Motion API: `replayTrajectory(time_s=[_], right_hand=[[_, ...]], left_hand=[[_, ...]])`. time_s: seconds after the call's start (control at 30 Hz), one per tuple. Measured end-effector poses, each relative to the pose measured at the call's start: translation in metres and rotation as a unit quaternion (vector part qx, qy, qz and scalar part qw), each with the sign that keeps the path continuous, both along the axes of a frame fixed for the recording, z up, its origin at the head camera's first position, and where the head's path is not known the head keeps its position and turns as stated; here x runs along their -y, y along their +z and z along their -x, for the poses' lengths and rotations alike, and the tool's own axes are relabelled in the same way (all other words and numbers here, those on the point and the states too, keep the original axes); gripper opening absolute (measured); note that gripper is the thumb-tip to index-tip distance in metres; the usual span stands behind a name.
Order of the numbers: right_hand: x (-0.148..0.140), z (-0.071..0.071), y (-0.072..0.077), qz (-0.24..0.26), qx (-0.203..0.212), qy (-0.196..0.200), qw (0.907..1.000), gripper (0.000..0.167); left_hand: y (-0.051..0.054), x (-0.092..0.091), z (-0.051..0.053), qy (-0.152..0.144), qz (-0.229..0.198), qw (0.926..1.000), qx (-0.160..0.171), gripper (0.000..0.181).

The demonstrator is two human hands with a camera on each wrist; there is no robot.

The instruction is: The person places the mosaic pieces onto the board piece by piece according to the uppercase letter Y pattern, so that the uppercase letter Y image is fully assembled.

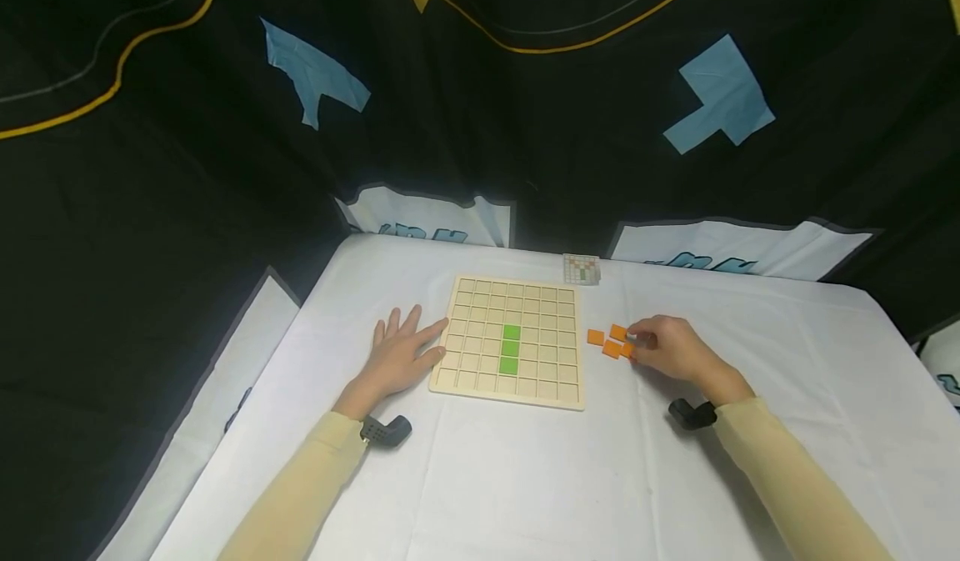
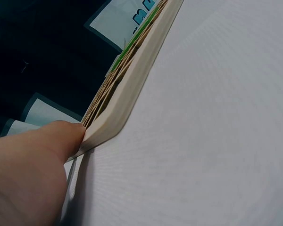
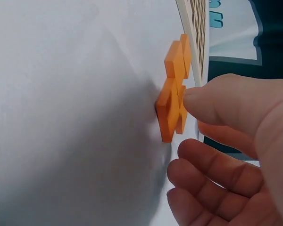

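Board (image 1: 549,336) with a grid lies on the white cloth (image 1: 525,478) before you, three green tiles (image 1: 510,348) in one column on it. Your left hand (image 1: 399,358) is spread, fingers straight, its thumb and a finger touching the board's left edge. Your right hand (image 1: 670,348) bends over four orange tiles (image 1: 612,349) beside the board's right edge; whether it pinches one, I cannot tell. A small card (image 1: 581,269) lies near the board's far right corner
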State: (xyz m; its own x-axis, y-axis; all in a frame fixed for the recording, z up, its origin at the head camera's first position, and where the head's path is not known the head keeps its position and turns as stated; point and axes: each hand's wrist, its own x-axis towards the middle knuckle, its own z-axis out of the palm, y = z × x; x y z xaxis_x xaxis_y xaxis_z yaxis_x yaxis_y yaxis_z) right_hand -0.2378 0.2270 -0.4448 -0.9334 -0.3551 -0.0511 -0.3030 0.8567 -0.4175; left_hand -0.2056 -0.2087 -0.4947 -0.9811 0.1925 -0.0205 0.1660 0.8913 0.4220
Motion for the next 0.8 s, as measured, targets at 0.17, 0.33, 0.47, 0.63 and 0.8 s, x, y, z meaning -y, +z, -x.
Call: replayTrajectory(time_s=[0.17, 0.33, 0.47, 0.63, 0.8], right_hand=[[0.003, -0.001, -0.006, 0.007, 0.003, -0.001, 1.0, 0.034], [0.006, -0.001, -0.01, 0.002, 0.012, -0.01, 0.9999, 0.033], [0.009, -0.001, -0.011, -0.002, 0.014, -0.012, 0.9998, 0.031], [0.012, -0.001, -0.011, -0.005, 0.018, -0.01, 0.9998, 0.029], [0.013, -0.001, -0.011, -0.012, 0.017, -0.008, 0.9998, 0.03]], left_hand=[[0.0, 0.0, 0.001, 0.001, -0.001, 1.0, 0.003, 0.057], [-0.001, 0.0, 0.0, 0.001, 0.0, 1.0, 0.002, 0.057], [-0.001, 0.0, 0.0, 0.003, 0.0, 1.0, 0.0, 0.057], [0.001, 0.0, -0.001, 0.006, -0.003, 1.0, 0.002, 0.057], [0.001, 0.0, 0.0, 0.005, -0.002, 1.0, 0.002, 0.057]])
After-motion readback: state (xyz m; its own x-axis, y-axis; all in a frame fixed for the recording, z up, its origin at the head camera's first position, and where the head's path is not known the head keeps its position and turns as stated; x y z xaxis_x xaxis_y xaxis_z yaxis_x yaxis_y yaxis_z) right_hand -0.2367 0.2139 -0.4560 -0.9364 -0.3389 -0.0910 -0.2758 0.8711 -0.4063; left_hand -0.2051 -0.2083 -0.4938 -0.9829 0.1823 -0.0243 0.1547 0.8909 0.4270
